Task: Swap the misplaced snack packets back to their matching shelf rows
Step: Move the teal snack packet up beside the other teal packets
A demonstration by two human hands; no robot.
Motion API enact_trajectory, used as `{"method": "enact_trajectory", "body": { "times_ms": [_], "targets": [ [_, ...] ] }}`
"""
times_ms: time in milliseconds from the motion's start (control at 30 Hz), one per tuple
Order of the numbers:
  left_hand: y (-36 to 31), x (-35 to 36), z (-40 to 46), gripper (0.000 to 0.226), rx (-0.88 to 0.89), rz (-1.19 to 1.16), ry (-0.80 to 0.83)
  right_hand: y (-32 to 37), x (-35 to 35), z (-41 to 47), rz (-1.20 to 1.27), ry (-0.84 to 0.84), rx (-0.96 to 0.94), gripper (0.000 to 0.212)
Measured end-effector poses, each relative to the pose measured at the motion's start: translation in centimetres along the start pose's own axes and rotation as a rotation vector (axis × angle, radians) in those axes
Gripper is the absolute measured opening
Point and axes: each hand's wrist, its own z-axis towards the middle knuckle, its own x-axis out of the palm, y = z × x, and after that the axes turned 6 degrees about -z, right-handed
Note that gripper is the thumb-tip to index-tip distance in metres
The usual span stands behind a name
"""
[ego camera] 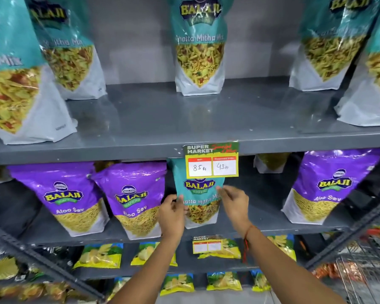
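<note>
A teal Khatta Mitha Mix packet [199, 194] stands in the middle shelf row among purple Aloo Sev packets [132, 196]. My left hand [171, 212] grips its left edge. My right hand [234, 204] pinches its right edge. A price tag [211, 160] covers the packet's top. The upper shelf [162, 119] holds several teal Khatta Mitha Mix packets [199, 42], with an open gap at its front middle. More purple Aloo Sev packets stand at the left [62, 194] and the right [329, 185] of the middle row.
Lower rows hold yellow-green chip packets [99, 255] and a second price tag [206, 244]. A diagonal metal brace [42, 260] crosses the lower left. A wire basket [360, 268] with goods stands at the lower right.
</note>
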Motion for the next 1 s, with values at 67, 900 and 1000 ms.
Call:
{"method": "enact_trajectory", "body": {
  "times_ms": [67, 900, 1000],
  "targets": [
    [0.6, 0.0, 0.1, 0.012, 0.046, 0.043, -0.013, -0.1, -0.1, -0.1, -0.018, -0.029, -0.035, 0.018],
    [-11.5, -8.1, -11.1, 0.031, 0.584, 0.054, 0.049, 10.9, -12.6, -13.0, 0.026, -0.198, -0.396, 0.046],
    [-16.8, -8.8, -9.8, 0.026, 0.679, -0.014, -0.04, 16.1, -13.8, -11.8, 0.138, -0.267, -0.476, 0.039]
  ]
}}
